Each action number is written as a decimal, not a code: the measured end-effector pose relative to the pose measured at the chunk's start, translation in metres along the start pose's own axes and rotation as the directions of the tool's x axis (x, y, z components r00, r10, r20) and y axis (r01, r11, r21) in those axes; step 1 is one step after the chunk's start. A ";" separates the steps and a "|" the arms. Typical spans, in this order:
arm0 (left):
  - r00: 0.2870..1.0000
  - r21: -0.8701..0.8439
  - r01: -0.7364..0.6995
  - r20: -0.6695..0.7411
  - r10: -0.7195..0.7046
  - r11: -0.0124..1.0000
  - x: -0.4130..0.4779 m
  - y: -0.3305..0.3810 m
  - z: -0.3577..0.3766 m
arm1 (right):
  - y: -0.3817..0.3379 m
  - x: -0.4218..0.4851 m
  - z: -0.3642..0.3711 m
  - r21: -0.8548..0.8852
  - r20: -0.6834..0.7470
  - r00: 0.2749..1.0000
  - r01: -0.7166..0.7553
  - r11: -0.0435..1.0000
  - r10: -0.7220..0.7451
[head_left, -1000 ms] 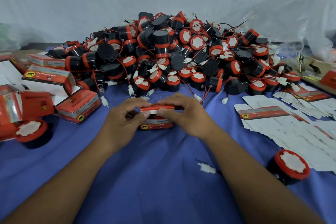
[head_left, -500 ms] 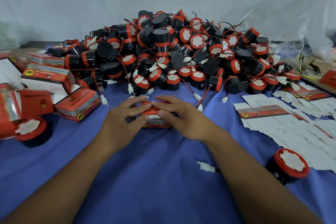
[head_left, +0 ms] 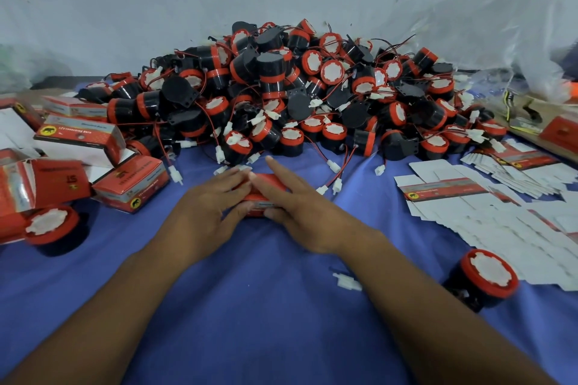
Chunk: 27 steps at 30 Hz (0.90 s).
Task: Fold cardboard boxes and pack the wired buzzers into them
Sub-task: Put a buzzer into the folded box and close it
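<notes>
A small red cardboard box (head_left: 266, 184) sits on the blue cloth at the centre. My left hand (head_left: 209, 209) grips its left side, fingers on the top and thumb at the front. My right hand (head_left: 300, 212) lies flat across the top, fingers pressing the lid, thumb at the front edge. Most of the box is hidden under the hands. Behind it rises a big pile of black and red wired buzzers (head_left: 297, 97). A single buzzer (head_left: 484, 275) stands at the right, close to my right forearm.
Folded red boxes (head_left: 131, 187) lie at the left, with one buzzer (head_left: 50, 228) beside an open box. Flat unfolded box blanks (head_left: 488, 212) spread across the right. A loose white connector (head_left: 347, 281) lies near my right forearm. A clear plastic bag (head_left: 500, 40) sits at the back right.
The box's top flap, raised one second ago, has been pushed down. My right fingers have stretched out flat over the lid, and both hands have shifted slightly forward.
</notes>
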<state>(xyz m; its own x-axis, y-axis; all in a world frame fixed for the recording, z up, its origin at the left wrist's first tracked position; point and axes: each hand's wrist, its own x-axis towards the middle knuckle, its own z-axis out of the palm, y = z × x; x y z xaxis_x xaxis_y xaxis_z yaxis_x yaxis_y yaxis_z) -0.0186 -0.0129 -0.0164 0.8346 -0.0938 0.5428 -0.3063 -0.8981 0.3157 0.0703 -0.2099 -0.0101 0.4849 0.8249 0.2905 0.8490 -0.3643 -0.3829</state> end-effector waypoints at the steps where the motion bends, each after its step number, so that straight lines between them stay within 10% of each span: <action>1: 1.000 -0.014 0.001 -0.022 -0.002 1.000 -0.001 0.000 0.000 | -0.004 0.000 0.002 0.002 -0.048 0.999 0.008 1.000 -0.008; 9: 0.996 -0.107 0.030 -0.084 -0.039 0.994 0.000 0.002 0.003 | -0.008 0.008 0.003 -0.015 -0.173 0.980 0.103 0.995 -0.104; 18: 0.948 -0.458 0.317 0.158 -0.275 0.830 -0.003 -0.007 -0.003 | 0.002 0.006 -0.011 0.643 -0.103 0.918 -0.233 0.729 0.384; 27: 0.909 -0.636 0.348 0.048 -0.414 0.689 -0.001 -0.011 -0.003 | 0.003 0.005 -0.008 0.769 -0.054 0.960 -0.136 0.625 0.276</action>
<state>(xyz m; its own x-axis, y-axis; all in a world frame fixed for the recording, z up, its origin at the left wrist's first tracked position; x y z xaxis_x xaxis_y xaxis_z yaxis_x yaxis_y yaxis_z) -0.0172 -0.0019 -0.0181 0.9073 0.2663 0.3254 -0.2121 -0.3782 0.9011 0.0772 -0.2107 -0.0030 0.7107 0.6681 0.2205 0.3032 -0.0079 -0.9529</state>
